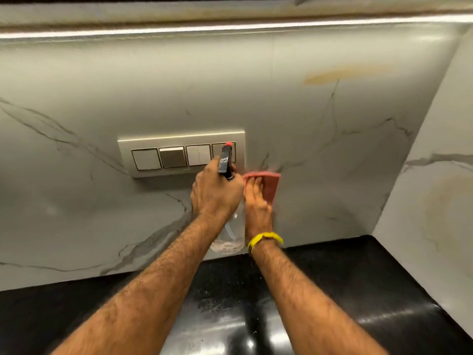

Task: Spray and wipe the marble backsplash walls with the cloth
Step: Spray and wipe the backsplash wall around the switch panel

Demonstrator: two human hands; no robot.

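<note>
The white marble backsplash wall (320, 155) with grey veins fills the view and turns a corner on the right. My left hand (216, 193) grips a clear spray bottle (229, 237) by its neck; the black trigger head with a red nozzle points up in front of the switch plate. My right hand (257, 201) presses a pink cloth (268, 185) flat against the marble just right of the switch plate, fingers spread on the cloth. A yellow band circles my right wrist.
A beige switch plate (179, 139) with several switches is set into the wall left of the cloth. A black glossy countertop (358, 278) runs below. A light strip (230, 28) glows under the cabinet above. A yellowish stain (340, 74) marks the upper right wall.
</note>
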